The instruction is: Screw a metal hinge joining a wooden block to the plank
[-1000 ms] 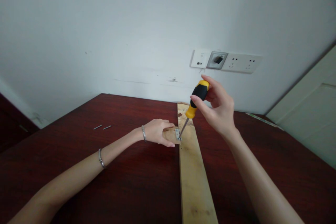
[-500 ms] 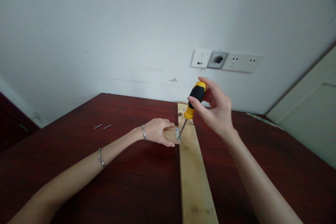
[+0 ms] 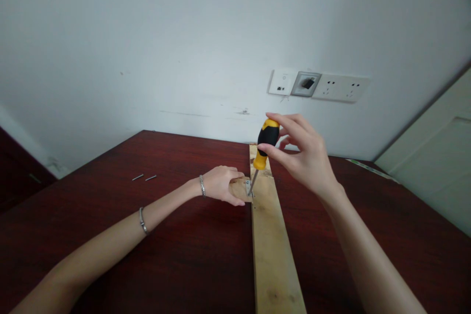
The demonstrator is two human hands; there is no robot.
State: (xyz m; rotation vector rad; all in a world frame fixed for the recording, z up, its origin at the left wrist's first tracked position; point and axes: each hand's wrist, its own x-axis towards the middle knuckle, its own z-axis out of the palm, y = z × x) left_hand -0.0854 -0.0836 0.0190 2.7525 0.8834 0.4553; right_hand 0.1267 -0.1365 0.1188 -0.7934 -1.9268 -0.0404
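My right hand (image 3: 300,147) grips the yellow and black handle of a screwdriver (image 3: 268,138), which stands slightly tilted. Its tip meets a small metal bracket (image 3: 248,185), at the seam between two pieces of wood. My left hand (image 3: 222,184) is closed around the short wooden block (image 3: 238,189), thumb and fingers on opposite sides. That block butts against the left edge of a long wooden board (image 3: 274,240). What the screwdriver tip touches on the bracket is too small to make out.
Two screws (image 3: 144,177) lie on the dark red tabletop (image 3: 176,265) to the left. Behind the table rises a white wall (image 3: 184,49) with sockets (image 3: 340,87) and a black plug (image 3: 308,83). A pale panel (image 3: 434,167) stands at the right.
The screwdriver's handle has swung left and stands more upright, and my right hand's fingers have shifted on it. My left hand and the wood stay put.
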